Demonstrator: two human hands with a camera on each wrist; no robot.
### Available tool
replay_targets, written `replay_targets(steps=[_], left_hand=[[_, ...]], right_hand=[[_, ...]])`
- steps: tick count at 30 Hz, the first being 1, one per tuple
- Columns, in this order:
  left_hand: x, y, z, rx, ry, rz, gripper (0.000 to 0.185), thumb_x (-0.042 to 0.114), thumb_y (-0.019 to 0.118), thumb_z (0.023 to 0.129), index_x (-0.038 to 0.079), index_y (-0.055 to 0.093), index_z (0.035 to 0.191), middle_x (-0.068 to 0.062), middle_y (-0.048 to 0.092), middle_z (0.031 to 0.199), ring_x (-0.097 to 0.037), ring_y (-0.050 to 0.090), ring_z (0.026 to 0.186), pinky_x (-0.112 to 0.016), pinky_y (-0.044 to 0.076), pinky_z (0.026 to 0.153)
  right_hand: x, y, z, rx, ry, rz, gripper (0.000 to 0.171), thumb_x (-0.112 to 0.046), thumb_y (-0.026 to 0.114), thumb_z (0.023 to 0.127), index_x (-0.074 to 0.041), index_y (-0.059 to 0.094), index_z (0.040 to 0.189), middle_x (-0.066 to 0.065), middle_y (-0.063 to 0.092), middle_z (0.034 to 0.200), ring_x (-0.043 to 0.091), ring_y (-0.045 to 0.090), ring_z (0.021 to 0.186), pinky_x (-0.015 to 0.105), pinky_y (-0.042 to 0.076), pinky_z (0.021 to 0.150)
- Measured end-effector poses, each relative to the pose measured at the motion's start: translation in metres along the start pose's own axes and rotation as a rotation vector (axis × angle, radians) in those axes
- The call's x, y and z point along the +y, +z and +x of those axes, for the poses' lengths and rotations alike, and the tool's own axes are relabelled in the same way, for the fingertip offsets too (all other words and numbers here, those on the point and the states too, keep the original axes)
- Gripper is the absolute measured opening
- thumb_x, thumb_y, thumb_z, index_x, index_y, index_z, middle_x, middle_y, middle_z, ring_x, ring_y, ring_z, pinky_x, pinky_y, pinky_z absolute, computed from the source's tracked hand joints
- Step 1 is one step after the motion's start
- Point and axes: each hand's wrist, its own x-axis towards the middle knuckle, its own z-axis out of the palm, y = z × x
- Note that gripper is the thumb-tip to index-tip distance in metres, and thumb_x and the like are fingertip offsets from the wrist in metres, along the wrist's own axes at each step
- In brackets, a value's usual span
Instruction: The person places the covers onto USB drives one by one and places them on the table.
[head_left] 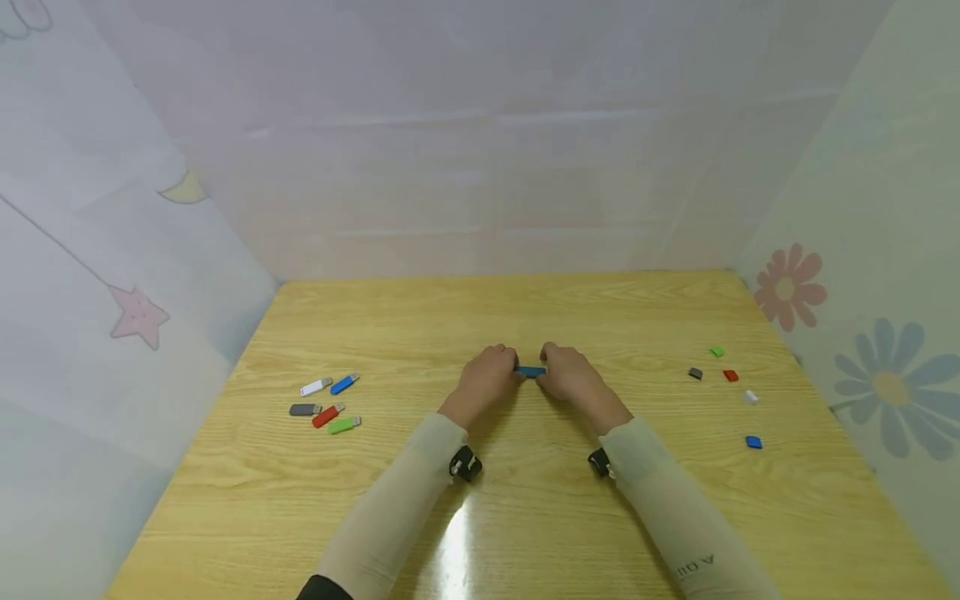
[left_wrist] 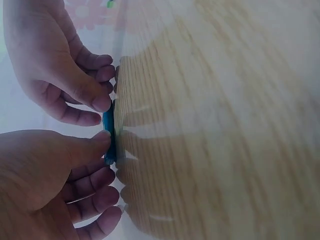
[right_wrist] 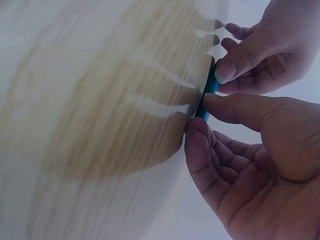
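Note:
A blue USB stick [head_left: 530,372] lies low over the middle of the wooden table [head_left: 525,517], held between both hands. My left hand [head_left: 501,368] pinches its left end between thumb and fingers. My right hand [head_left: 557,368] pinches its right end the same way. In the left wrist view, the left hand [left_wrist: 95,145] and the right hand [left_wrist: 97,102] meet on the blue stick [left_wrist: 108,135], with both thumbs on it. The right wrist view has the blue stick [right_wrist: 210,92] between the right hand [right_wrist: 200,107] and the left hand [right_wrist: 222,70]. Most of the stick is hidden by the fingers.
Several USB sticks lie at the left: white [head_left: 316,387], blue [head_left: 344,383], grey [head_left: 303,409], red [head_left: 327,415] and green [head_left: 343,425]. Small caps are scattered at the right: green [head_left: 717,352], grey [head_left: 695,373], red [head_left: 731,376], white [head_left: 751,397], blue [head_left: 753,442]. Curtain walls enclose three sides.

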Motion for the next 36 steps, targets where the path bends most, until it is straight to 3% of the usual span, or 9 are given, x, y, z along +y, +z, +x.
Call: replay_targets(steps=[4,11,14,22,26,36], left_hand=[[0.000,0.000,-0.002,0.014,-0.003,0.011,0.030,0.037,0.066,0.100,0.012,0.069,0.115,-0.001,0.064,0.102,-0.017,0.060,0.094,-0.030,0.055,0.076],[-0.010,-0.013,-0.018,0.081,0.047,0.150,0.042,0.042,0.059,0.103,0.009,0.065,0.128,-0.004,0.065,0.121,-0.022,0.060,0.110,-0.031,0.056,0.088],[-0.019,-0.021,-0.025,0.091,0.016,0.114,0.045,0.042,0.058,0.104,0.008,0.061,0.133,-0.007,0.063,0.125,-0.024,0.058,0.115,-0.034,0.056,0.090],[-0.044,-0.027,-0.050,0.066,-0.021,0.092,0.048,0.042,0.060,0.102,0.008,0.059,0.136,-0.010,0.063,0.128,-0.028,0.056,0.121,-0.037,0.055,0.094],[-0.056,-0.032,-0.063,0.092,-0.019,0.080,0.046,0.041,0.061,0.102,0.009,0.060,0.135,-0.010,0.063,0.128,-0.029,0.056,0.121,-0.039,0.055,0.094],[-0.091,-0.045,-0.101,0.161,-0.059,0.101,0.041,0.036,0.066,0.100,0.008,0.063,0.130,-0.012,0.065,0.123,-0.031,0.059,0.113,-0.043,0.056,0.085]], right_hand=[[0.001,-0.003,-0.005,0.015,-0.008,0.003,0.039,-0.017,0.064,0.099,0.003,0.054,0.131,0.021,0.066,0.118,0.029,0.063,0.093,0.043,0.053,0.080],[0.007,-0.012,-0.015,0.070,-0.024,-0.008,0.045,-0.022,0.059,0.101,0.003,0.052,0.137,0.024,0.058,0.134,0.040,0.060,0.118,0.054,0.052,0.094],[0.011,-0.020,-0.020,0.099,-0.016,-0.028,0.047,-0.023,0.058,0.102,0.003,0.050,0.140,0.025,0.053,0.139,0.042,0.057,0.121,0.056,0.049,0.098],[0.029,-0.032,-0.040,0.103,0.012,-0.077,0.051,-0.023,0.059,0.102,0.004,0.047,0.143,0.028,0.048,0.143,0.044,0.058,0.117,0.057,0.051,0.093],[0.043,-0.039,-0.049,0.114,0.019,-0.079,0.051,-0.022,0.058,0.103,0.006,0.045,0.144,0.031,0.048,0.141,0.046,0.059,0.113,0.058,0.052,0.089],[0.076,-0.051,-0.063,0.093,0.048,-0.135,0.052,-0.022,0.057,0.103,0.008,0.044,0.144,0.036,0.043,0.143,0.055,0.049,0.122,0.065,0.047,0.094]])
